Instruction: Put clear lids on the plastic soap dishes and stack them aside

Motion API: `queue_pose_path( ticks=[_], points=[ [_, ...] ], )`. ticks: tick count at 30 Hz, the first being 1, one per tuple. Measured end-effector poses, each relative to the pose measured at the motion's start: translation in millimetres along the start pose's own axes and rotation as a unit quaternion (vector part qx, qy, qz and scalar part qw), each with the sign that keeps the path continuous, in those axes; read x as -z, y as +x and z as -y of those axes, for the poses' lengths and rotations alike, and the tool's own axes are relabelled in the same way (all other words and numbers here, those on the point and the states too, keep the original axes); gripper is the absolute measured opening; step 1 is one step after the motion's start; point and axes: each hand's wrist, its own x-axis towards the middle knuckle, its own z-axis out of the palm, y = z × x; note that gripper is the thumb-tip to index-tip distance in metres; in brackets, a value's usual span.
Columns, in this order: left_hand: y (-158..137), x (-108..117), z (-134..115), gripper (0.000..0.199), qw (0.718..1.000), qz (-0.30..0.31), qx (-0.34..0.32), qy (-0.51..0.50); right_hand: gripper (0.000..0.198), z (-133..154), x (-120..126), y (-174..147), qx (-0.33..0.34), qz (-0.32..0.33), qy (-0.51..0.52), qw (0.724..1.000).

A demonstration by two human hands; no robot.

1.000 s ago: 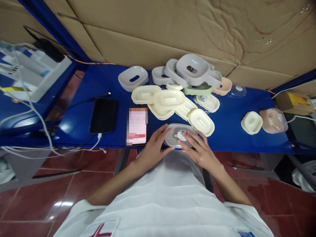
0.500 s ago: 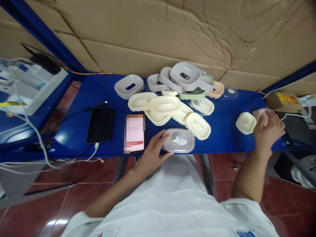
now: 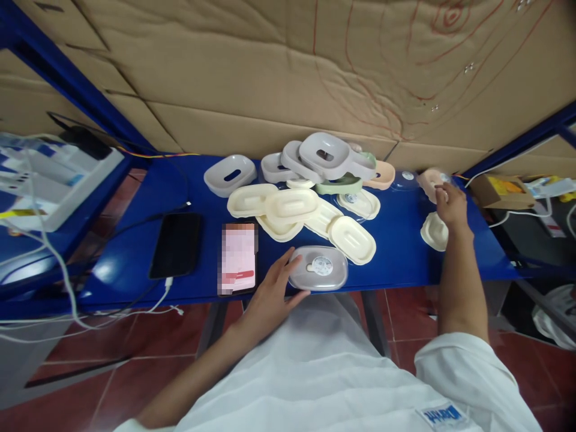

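My left hand (image 3: pixel 276 281) cups the left end of a grey soap box (image 3: pixel 297 279) with a clear lid and round sticker. Its fingers lie on the far side and lid, the thumb along the near edge. At the back right, my right hand (image 3: pixel 451 205) has its fingers closed at the near edge of a pale pink soap-dish piece (image 3: pixel 431 180); the exact grip is partly hidden. A cream piece (image 3: pixel 434 233) lies just in front, partly covered by my right forearm. Cream oval trays (image 3: pixel 292 205) overlap in the middle of the table.
Grey slotted dishes (image 3: pixel 324 150) pile up behind the cream trays, with green (image 3: pixel 339 184) and peach (image 3: pixel 382 175) ones. A clear lid (image 3: pixel 402 180) lies at the back. A lit phone (image 3: pixel 238 258) and a black device (image 3: pixel 175 246) with a cable lie left. A cardboard box (image 3: pixel 504 193) stands right.
My right hand has moved left and away from me with the pink piece, to behind the cream piece. My left hand stays at the grey soap box. The camera view has shifted slightly.
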Motion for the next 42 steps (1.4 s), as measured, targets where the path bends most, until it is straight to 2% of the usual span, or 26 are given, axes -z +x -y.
queue_pose_path(
  ticks=[3, 5, 6, 7, 8, 10, 11, 12, 14, 15, 17, 19, 21, 22, 24, 25, 27, 32, 36, 39, 42],
  points=[
    [-1, 0, 1, 0.081, 1.000, -0.004, -0.002, -0.006, 0.044, 27, 9, -20, 0.033, -0.020, 0.030, 0.999],
    [-1, 2, 0, 0.080, 1.000, -0.011, 0.003, -0.015, 0.050, 58, 24, -56, 0.082, -0.026, 0.066, 0.994],
    [-1, 2, -1, 0.080, 1.000, -0.016, 0.007, -0.023, 0.053, 78, 33, -81, 0.134, -0.005, 0.122, 0.983],
    [-1, 3, -2, 0.079, 0.999, -0.021, 0.009, -0.031, 0.058, 100, 42, -108, 0.198, 0.045, 0.170, 0.964],
    [-1, 4, -4, 0.079, 0.999, -0.027, 0.009, -0.042, 0.071, 123, 51, -136, 0.271, 0.126, 0.195, 0.934],
    [1, 4, -8, 0.077, 0.997, -0.038, 0.001, -0.067, 0.100, 168, 65, -188, 0.368, 0.236, 0.202, 0.876],
    [2, 3, -10, 0.077, 0.996, -0.042, -0.006, -0.079, 0.102, 187, 69, -209, 0.397, 0.263, 0.213, 0.853],
    [3, 2, -12, 0.078, 0.995, -0.044, -0.013, -0.091, 0.097, 201, 71, -225, 0.408, 0.270, 0.227, 0.842],
    [6, -1, -15, 0.081, 0.992, -0.049, -0.026, -0.114, 0.082, 211, 71, -239, 0.409, 0.258, 0.255, 0.838],
    [7, -2, -16, 0.084, 0.991, -0.052, -0.033, -0.123, 0.076, 205, 70, -237, 0.396, 0.236, 0.261, 0.848],
    [8, -3, -17, 0.086, 0.989, -0.052, -0.052, -0.126, 0.071, 171, 69, -217, 0.344, 0.152, 0.248, 0.893],
    [9, -2, -17, 0.080, 0.991, -0.043, -0.072, -0.107, 0.075, 113, 69, -181, 0.240, 0.005, 0.198, 0.950],
    [8, 0, -15, 0.070, 0.993, -0.031, -0.077, -0.078, 0.088, 44, 70, -139, 0.112, -0.141, 0.123, 0.976],
    [7, 1, -13, 0.064, 0.994, -0.031, -0.077, -0.066, 0.092, 10, 70, -119, 0.035, -0.174, 0.083, 0.981],
    [6, 2, -10, 0.054, 0.996, -0.033, -0.076, -0.042, 0.085, -45, 69, -89, -0.115, -0.196, 0.026, 0.974],
    [6, 2, -8, 0.049, 0.996, -0.033, -0.077, -0.030, 0.077, -65, 68, -80, -0.160, -0.191, 0.020, 0.968],
    [6, 2, -6, 0.042, 0.996, -0.031, -0.079, -0.010, 0.066, -89, 62, -72, -0.189, -0.168, 0.018, 0.967],
    [9, 0, -8, 0.034, 0.995, -0.013, -0.098, 0.028, 0.064, -93, 41, -77, -0.122, -0.106, 0.022, 0.987],
    [11, 1, -11, 0.031, 0.993, -0.004, -0.110, 0.049, 0.066, -81, 33, -82, -0.123, -0.107, -0.002, 0.987],
    [11, 2, -12, 0.030, 0.992, 0.000, -0.114, 0.055, 0.072, -56, 30, -106, -0.121, -0.130, -0.031, 0.984],
    [10, 2, -12, 0.031, 0.991, 0.003, -0.116, 0.062, 0.064, -11, 25, -152, -0.053, -0.071, -0.036, 0.995]
  ],
)
